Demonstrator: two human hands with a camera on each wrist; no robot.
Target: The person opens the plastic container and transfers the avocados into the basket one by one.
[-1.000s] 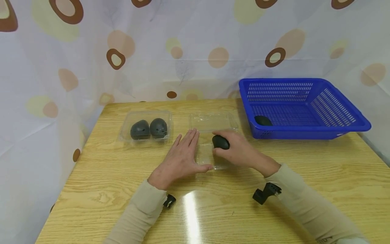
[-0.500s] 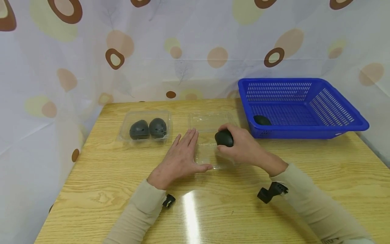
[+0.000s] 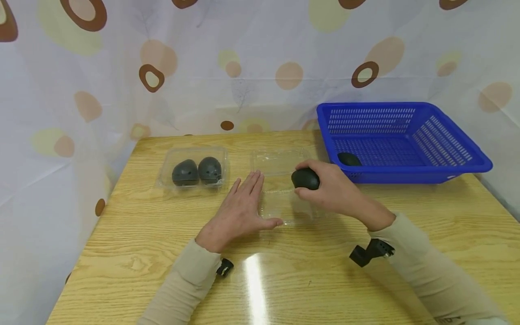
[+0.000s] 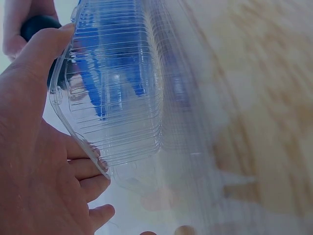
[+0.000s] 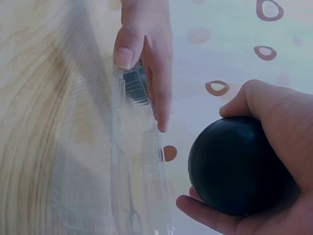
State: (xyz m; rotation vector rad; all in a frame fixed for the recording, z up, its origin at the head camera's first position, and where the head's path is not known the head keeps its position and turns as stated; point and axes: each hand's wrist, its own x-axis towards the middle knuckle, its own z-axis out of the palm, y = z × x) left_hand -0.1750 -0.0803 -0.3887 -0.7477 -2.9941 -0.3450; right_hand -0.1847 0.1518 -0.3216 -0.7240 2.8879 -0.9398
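The right hand (image 3: 335, 187), thumb and fingers curled round a dark oval fruit (image 3: 305, 178), is bringing it farther right and nearer the blue basket (image 3: 406, 177) than a second ago, so it is apparently hanging above the open clear container (image 3: 284, 210) rather than resting inside. The left hand (image 3: 239, 214), fingers straight and thumb spread, is staying against the container's left edge on the bench (image 3: 304, 271).

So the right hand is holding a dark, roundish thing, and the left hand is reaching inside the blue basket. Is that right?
Not quite: the left hand isn't inside the blue basket. The head view shows it touching the clear plastic container. The right hand is holding a dark, roundish thing.
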